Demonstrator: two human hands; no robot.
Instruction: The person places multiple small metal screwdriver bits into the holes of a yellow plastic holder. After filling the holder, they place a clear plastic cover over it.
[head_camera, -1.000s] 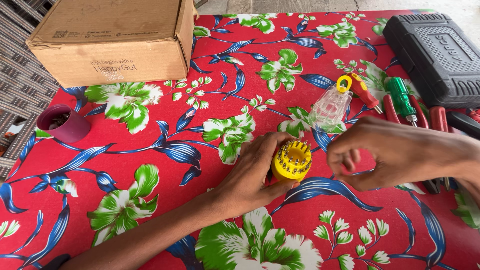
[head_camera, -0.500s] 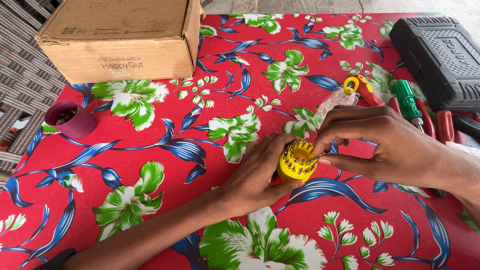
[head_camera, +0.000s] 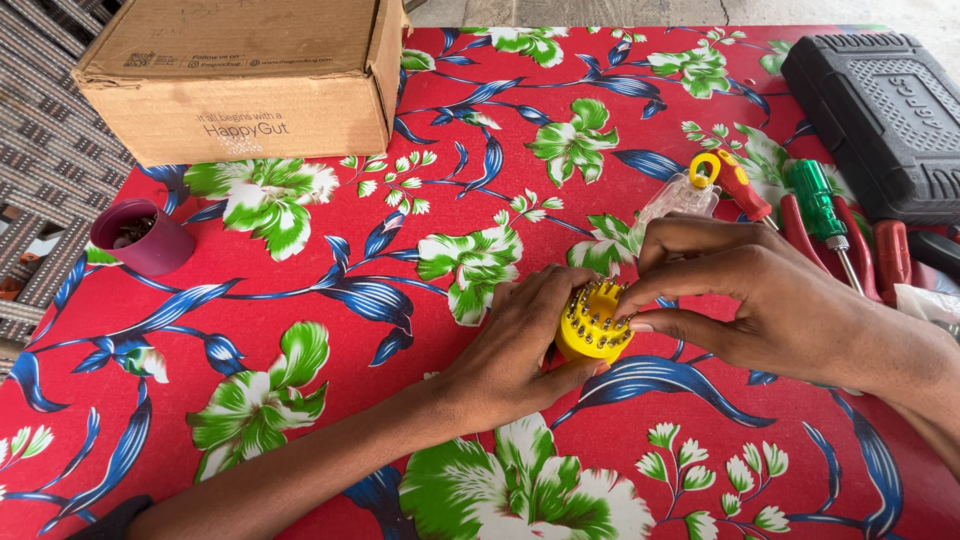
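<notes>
A round yellow bit holder (head_camera: 592, 324) studded with metal bits stands on the red flowered tablecloth (head_camera: 420, 250). My left hand (head_camera: 520, 345) wraps around its left side and steadies it. My right hand (head_camera: 745, 295) reaches in from the right, thumb and forefinger pinching at a bit on the holder's top right edge. Whether a bit is between those fingers is hidden.
A cardboard box (head_camera: 245, 80) sits at the back left and a small maroon cup (head_camera: 140, 237) at the left edge. A black tool case (head_camera: 880, 120) lies at the back right. Beside it lie a clear plastic piece (head_camera: 675, 200), screwdrivers (head_camera: 822, 205) and red-handled pliers (head_camera: 885, 255).
My right hand has moved left from beside the holder onto its top, fingers now pinching at the bits. My left hand has kept its hold on the holder.
</notes>
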